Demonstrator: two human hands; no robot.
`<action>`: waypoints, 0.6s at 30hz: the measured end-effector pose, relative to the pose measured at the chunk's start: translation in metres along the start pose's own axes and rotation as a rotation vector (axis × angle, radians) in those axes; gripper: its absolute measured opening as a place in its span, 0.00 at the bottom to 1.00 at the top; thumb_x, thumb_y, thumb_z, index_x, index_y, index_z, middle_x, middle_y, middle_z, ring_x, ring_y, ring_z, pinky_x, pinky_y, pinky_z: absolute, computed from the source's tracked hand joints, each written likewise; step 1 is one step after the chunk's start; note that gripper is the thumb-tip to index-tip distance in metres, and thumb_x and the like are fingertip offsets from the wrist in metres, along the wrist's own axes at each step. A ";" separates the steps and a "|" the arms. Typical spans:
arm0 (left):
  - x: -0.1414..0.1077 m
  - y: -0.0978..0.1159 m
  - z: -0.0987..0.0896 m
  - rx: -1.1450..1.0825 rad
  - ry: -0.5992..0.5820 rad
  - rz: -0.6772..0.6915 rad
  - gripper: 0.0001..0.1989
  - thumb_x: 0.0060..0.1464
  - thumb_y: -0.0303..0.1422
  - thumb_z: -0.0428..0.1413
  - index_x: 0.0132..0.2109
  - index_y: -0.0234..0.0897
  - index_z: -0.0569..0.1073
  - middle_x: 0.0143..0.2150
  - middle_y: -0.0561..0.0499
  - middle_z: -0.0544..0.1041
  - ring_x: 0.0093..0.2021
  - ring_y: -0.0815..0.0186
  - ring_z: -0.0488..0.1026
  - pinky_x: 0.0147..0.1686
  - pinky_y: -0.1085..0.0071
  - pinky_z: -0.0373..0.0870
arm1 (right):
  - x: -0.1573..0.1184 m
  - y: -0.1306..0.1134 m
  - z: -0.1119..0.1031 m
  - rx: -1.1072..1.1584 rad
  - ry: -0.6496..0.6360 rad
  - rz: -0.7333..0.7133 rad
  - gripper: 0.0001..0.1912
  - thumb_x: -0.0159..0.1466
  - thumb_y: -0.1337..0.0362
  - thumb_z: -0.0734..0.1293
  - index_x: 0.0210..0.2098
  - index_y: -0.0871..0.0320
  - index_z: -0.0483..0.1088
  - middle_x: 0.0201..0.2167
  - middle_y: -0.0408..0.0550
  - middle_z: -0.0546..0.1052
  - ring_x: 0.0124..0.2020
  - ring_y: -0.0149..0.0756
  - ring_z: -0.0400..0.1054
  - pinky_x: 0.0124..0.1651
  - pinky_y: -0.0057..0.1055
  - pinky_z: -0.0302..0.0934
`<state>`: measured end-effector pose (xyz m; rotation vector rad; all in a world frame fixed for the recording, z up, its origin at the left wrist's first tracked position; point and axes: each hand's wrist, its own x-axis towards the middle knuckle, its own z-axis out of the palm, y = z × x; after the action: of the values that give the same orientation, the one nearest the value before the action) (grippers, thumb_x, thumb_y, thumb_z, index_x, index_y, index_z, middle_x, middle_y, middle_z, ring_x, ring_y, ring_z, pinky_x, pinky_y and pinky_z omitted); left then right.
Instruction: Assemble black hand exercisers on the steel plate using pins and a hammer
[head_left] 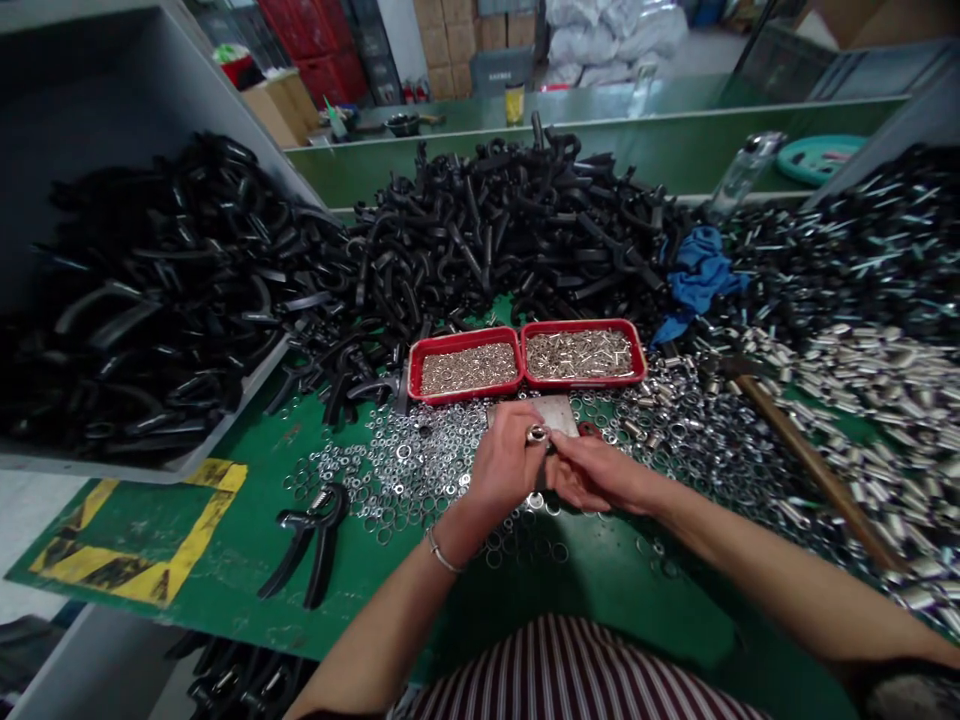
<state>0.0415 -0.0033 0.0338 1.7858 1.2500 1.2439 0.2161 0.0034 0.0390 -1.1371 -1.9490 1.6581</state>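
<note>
My left hand (504, 462) pinches a small shiny metal ring or nut (537, 434) between its fingertips. My right hand (592, 472) comes in from the right, its fingertips against the left hand's fingers; whatever they touch is hidden. Just beyond both hands lies a flat steel plate (556, 412). Loose steel washers and nuts (420, 452) cover the green table around them. Two red trays (466, 365) (583, 352) of small metal parts stand just past the plate, side by side. A black spring hand grip (311, 540) lies to the left of my left hand.
Heaps of black curved plastic parts (487, 230) rise behind the trays, and more fill a grey bin (150, 300) on the left. Metal sleeves (877, 400), a wooden-handled hammer (810, 455) and a blue cloth (697, 275) lie to the right.
</note>
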 end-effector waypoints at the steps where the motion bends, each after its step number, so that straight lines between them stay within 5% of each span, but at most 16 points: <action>1: -0.001 0.002 0.000 -0.019 0.009 -0.014 0.08 0.65 0.39 0.51 0.41 0.39 0.70 0.45 0.44 0.71 0.47 0.59 0.69 0.52 0.62 0.64 | -0.001 -0.001 0.001 0.030 0.039 -0.013 0.30 0.73 0.43 0.48 0.31 0.56 0.66 0.18 0.42 0.69 0.14 0.28 0.56 0.19 0.27 0.51; 4: -0.002 0.006 0.000 -0.063 0.149 -0.133 0.10 0.67 0.40 0.49 0.42 0.40 0.70 0.41 0.46 0.71 0.44 0.59 0.69 0.51 0.63 0.64 | -0.003 -0.004 0.003 0.089 0.179 -0.060 0.21 0.67 0.44 0.63 0.31 0.55 0.63 0.22 0.42 0.71 0.18 0.27 0.58 0.21 0.25 0.52; 9: -0.006 0.009 -0.001 -0.002 0.054 -0.003 0.10 0.66 0.40 0.51 0.39 0.39 0.69 0.42 0.45 0.71 0.45 0.59 0.69 0.50 0.63 0.65 | -0.006 -0.005 0.006 0.200 -0.101 -0.012 0.31 0.74 0.44 0.44 0.33 0.56 0.65 0.18 0.40 0.68 0.13 0.28 0.54 0.18 0.28 0.53; 12: -0.007 0.007 0.002 -0.033 0.143 -0.194 0.12 0.67 0.42 0.48 0.42 0.40 0.69 0.42 0.45 0.72 0.44 0.59 0.69 0.49 0.62 0.65 | -0.006 -0.008 0.008 -0.065 0.215 -0.127 0.18 0.69 0.47 0.61 0.41 0.56 0.67 0.32 0.48 0.76 0.28 0.34 0.69 0.31 0.32 0.64; 14: -0.008 0.004 0.004 -0.028 0.218 -0.317 0.13 0.68 0.43 0.47 0.44 0.39 0.69 0.42 0.45 0.72 0.44 0.58 0.69 0.50 0.61 0.64 | -0.006 -0.010 0.011 -0.214 0.402 -0.189 0.14 0.65 0.53 0.67 0.41 0.56 0.67 0.36 0.50 0.75 0.37 0.39 0.70 0.39 0.36 0.65; 18: -0.013 -0.001 0.004 0.017 0.159 -0.169 0.11 0.67 0.42 0.50 0.43 0.39 0.69 0.43 0.45 0.71 0.47 0.58 0.69 0.52 0.62 0.63 | -0.004 -0.010 0.019 0.007 0.235 -0.056 0.12 0.70 0.52 0.60 0.39 0.54 0.61 0.25 0.40 0.70 0.21 0.31 0.63 0.25 0.29 0.59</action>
<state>0.0438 -0.0150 0.0266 1.5813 1.4718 1.3004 0.2016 -0.0123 0.0441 -1.2039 -1.8092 1.4305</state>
